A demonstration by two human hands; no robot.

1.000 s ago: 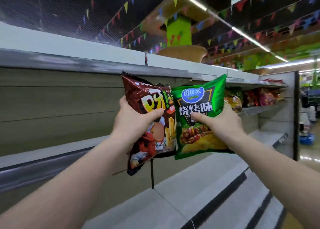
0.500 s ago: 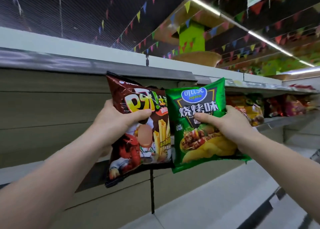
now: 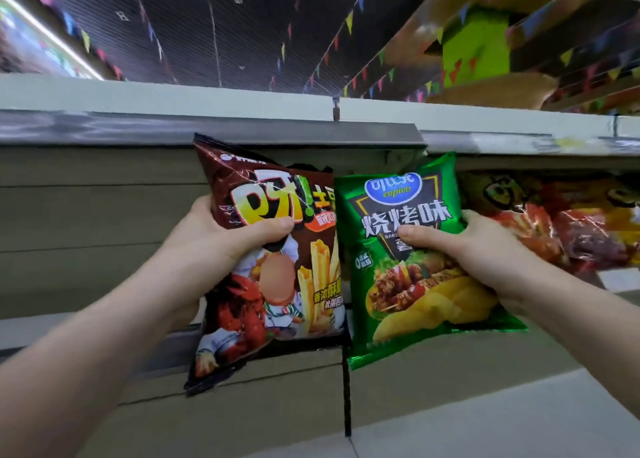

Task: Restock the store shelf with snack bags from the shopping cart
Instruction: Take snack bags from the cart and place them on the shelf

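Both hands clamped on bags, left (image 3: 221,239) brown bag (image 3: 273,249), right (image 3: 478,249) green bag (image 3: 408,260); shoving into the shelf (image 3: 207,132) could crush chips.

One head-worn camera looks forward and slightly upward, close to the shelf (image 3: 207,128), ceiling above.

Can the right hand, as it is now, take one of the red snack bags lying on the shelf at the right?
Probably not: the right hand already grips the green foil snack bag, though the red snack bags lie just behind it, unobstructed.
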